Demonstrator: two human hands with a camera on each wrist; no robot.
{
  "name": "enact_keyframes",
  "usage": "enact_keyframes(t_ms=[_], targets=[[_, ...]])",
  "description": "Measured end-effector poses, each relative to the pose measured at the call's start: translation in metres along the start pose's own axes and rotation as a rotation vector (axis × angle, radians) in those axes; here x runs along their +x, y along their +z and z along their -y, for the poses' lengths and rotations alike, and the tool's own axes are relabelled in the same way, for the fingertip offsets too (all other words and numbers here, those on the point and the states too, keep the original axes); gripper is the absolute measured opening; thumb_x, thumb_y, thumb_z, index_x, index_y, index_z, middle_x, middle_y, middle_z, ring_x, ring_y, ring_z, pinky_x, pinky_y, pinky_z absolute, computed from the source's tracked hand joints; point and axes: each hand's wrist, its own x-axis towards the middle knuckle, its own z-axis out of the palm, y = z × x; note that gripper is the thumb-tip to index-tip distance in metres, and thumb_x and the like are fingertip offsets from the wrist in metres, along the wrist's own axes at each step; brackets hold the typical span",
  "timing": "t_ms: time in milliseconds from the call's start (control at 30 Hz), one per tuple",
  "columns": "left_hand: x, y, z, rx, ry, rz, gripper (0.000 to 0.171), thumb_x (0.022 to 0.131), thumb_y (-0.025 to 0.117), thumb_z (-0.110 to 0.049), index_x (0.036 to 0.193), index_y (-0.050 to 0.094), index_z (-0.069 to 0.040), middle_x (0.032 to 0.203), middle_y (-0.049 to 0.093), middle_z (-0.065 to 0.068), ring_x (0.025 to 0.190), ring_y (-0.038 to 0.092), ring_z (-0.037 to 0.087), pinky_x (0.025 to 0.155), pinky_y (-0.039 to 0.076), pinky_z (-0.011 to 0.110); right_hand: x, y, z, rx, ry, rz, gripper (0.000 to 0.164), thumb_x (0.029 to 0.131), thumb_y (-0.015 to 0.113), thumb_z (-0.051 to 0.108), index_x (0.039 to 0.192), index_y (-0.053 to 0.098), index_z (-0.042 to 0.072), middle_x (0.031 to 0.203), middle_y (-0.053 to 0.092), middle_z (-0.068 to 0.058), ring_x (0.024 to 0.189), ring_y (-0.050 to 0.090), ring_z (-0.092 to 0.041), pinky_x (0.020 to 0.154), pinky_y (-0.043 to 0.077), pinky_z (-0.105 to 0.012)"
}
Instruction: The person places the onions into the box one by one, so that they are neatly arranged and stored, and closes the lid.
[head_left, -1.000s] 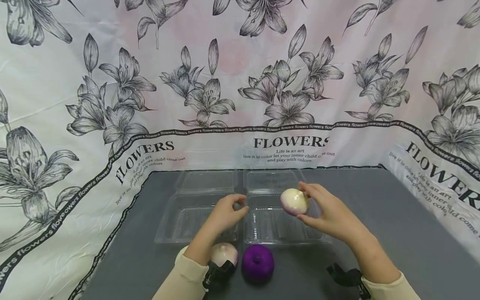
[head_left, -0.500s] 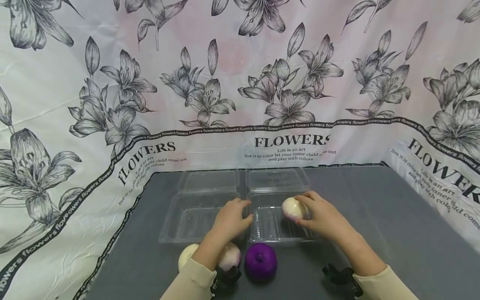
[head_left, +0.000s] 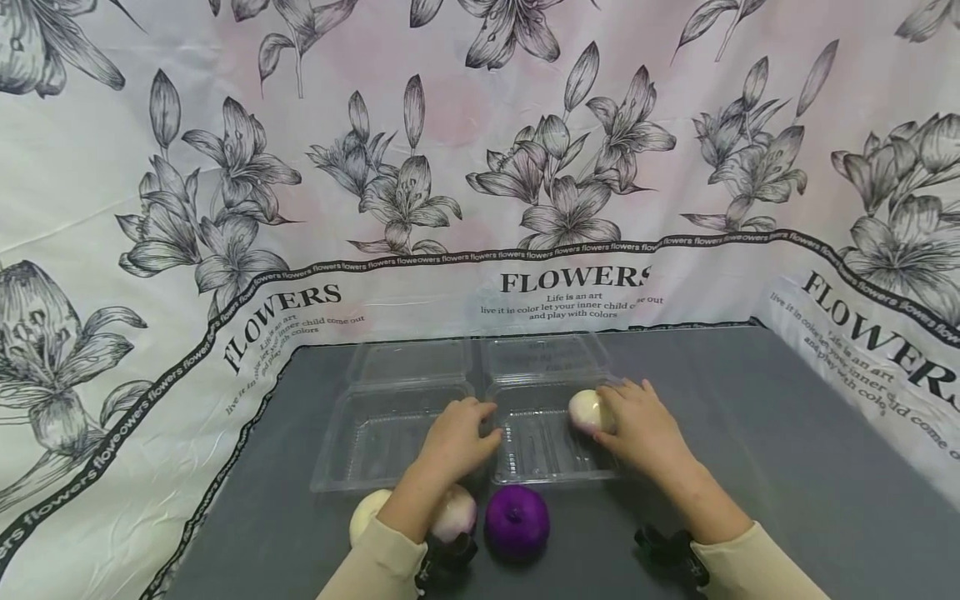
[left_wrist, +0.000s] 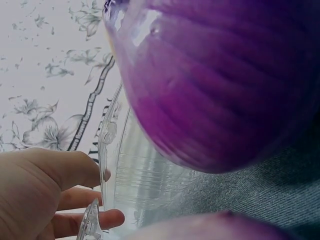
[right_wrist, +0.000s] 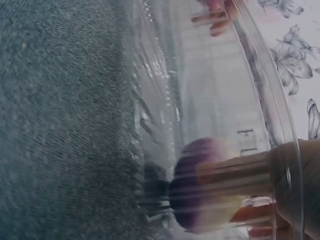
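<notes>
On the grey worktop, two clear containers are set. The left hand is held, fingers parted, near the rim of the right container; by the right hand, a white-and-purple onion is gripped inside that container.

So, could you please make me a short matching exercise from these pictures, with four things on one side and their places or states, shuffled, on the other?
Things
1. Right hand
2. Left hand
3. Dark purple ball
4. Left clear container

Places or states
a) on the grey table, nearer the person than the containers
b) lid open, folded back
c) gripping a pale ball tinged with purple
d) beside the neighbouring edges of the two containers, holding no ball

Right pairs
1-c, 2-d, 3-a, 4-b
</notes>
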Motion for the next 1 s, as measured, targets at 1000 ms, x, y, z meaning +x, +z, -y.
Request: enact_keyframes(t_ms=[1000], targets=[[-0.001,-0.002,0.001,0.009,0.0,0.005,0.041,0.095,0.071,-0.026,0.129,0.07,-0.003,0.106,0.068,0.005,0.094,0.059,0.021,0.077,0.053,0.036,-0.003,-0.049,0.031,0.137,0.035,0.076,0.068,0.086,0.084,0.022,0.142,0.055,-0.002,0.138,0.059,-0.026,0.132,0.05,-0.047,0.111,0.028,-0.069]])
